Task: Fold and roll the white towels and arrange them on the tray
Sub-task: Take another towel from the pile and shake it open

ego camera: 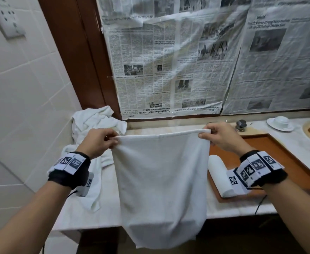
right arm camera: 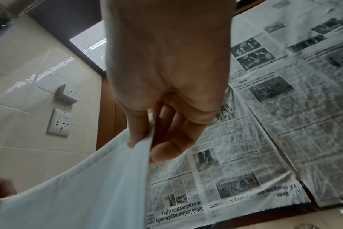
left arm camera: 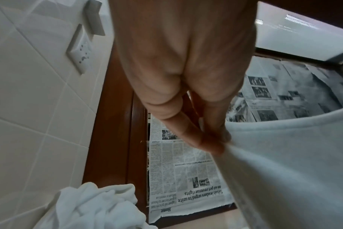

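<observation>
A white towel (ego camera: 161, 189) hangs in the air in front of the tabletop (ego camera: 169, 128), stretched flat by its top edge, its lower end dropping below the tabletop's front edge. The left hand (ego camera: 100, 142) pinches the towel's top left corner between thumb and curled fingers (left arm camera: 196, 139); the right hand (ego camera: 222, 137) pinches the top right corner the same way, with the cloth caught between thumb and fingers (right arm camera: 172, 139). To the right of the towel, a brown tray (ego camera: 279, 158) lies on the tabletop with one rolled towel (ego camera: 219, 173) on its near left part. To the left of the held towel, a heap of crumpled white towels (ego camera: 93, 123) sits on the tabletop against the tiled wall. Behind the towel, newspaper sheets (ego camera: 169, 70) cover the wall. Beyond the tray stands a white cup on a saucer (ego camera: 280, 123).
</observation>
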